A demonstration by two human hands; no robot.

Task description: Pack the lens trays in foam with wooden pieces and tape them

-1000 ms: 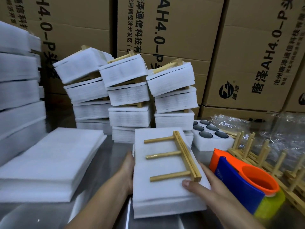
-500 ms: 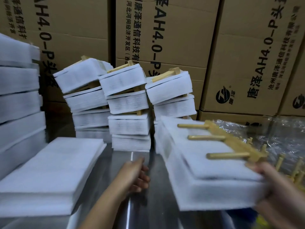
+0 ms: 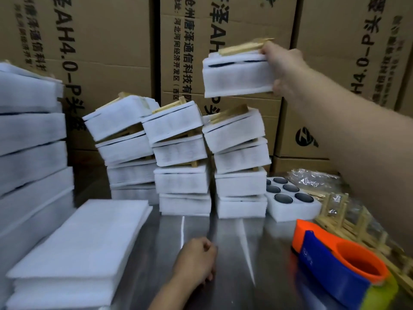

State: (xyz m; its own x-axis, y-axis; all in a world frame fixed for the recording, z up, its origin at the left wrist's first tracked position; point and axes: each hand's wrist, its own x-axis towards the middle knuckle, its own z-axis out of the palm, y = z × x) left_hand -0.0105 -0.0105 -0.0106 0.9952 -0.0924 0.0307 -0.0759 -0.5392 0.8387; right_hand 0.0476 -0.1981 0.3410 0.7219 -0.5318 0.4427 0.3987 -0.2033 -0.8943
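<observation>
My right hand (image 3: 283, 68) grips a packed white foam bundle (image 3: 237, 74) with a wooden piece (image 3: 242, 47) on top, held in the air above the right-hand stack of packed bundles (image 3: 239, 157). My left hand (image 3: 196, 262) rests on the metal table (image 3: 237, 253) with its fingers curled, holding nothing. An open foam lens tray (image 3: 290, 198) with dark round lenses lies to the right of the stacks. Flat foam sheets (image 3: 82, 245) are piled at the front left.
Two more stacks of packed bundles (image 3: 181, 157) stand at the middle back. An orange and blue tape dispenser (image 3: 335, 262) sits at the front right, wooden racks (image 3: 357, 222) and plastic wrap behind it. Tall foam piles (image 3: 29, 142) rise at left; cardboard boxes (image 3: 107, 41) wall the back.
My right hand lifted the bundle off the table, carried it right and then up and back above the right stack. My left hand let go and now rests curled on the table.
</observation>
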